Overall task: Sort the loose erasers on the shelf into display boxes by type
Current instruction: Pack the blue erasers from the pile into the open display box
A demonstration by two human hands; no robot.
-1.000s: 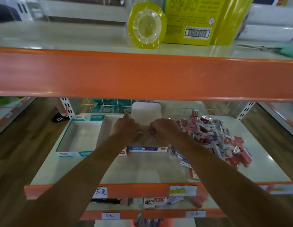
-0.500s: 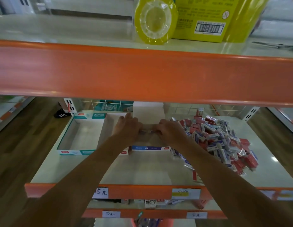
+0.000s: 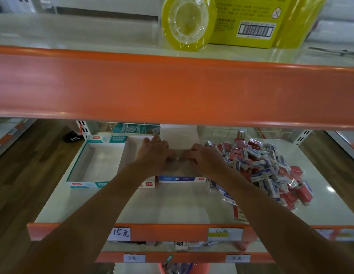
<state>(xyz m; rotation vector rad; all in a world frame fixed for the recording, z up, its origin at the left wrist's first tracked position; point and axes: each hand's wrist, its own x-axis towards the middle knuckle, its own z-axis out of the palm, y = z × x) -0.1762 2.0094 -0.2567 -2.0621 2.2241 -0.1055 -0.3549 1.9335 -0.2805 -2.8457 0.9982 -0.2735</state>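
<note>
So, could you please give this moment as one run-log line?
left hand, right hand: pinching small item over blue-front box | teal box: empty | eraser pile: unsorted

Dim, soft light in here, greenish all over. The orange rail [image 3: 172, 86] bows with the wide-angle bend and carries a pale sheen at its left end. Above it, the yellow tape roll [image 3: 187, 22] sits out of focus. Below it, small bright glints on the white shelf [image 3: 172, 206]; the left hand [image 3: 152, 153] and right hand [image 3: 205, 159] are blurred, and the small item [image 3: 180, 158] they pinch is too smeared to name.
</note>
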